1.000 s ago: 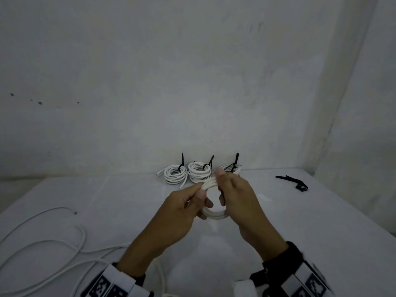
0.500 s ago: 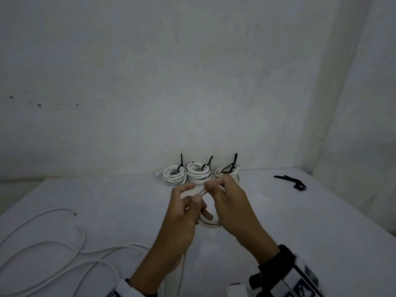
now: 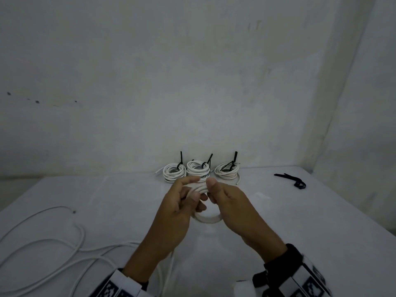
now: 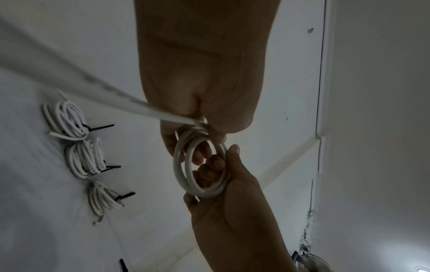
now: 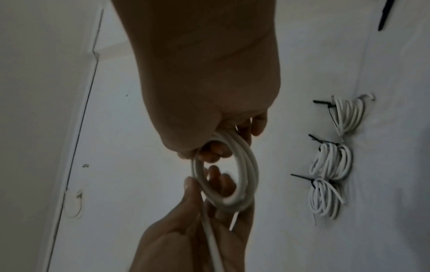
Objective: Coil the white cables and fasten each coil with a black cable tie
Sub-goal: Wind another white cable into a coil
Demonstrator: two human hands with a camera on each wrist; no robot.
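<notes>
Gripping the small round coil of white cable (image 3: 206,219) from both sides, the left hand (image 3: 182,202) and right hand (image 3: 231,202) had closed together over the last second, adding a turn. Uncoiled white cable (image 3: 64,249) trailed toward 8 o'clock. Three tied white coils (image 3: 199,171) sat at 12 o'clock, spare black cable ties (image 3: 293,181) at 2 o'clock, unobstructed.

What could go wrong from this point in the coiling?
The coil has no tie on it; only the left hand and right hand hold it, so a slip could let it spring open. The spare ties lie far right, so one hand must let go. The loose cable may snag.
</notes>
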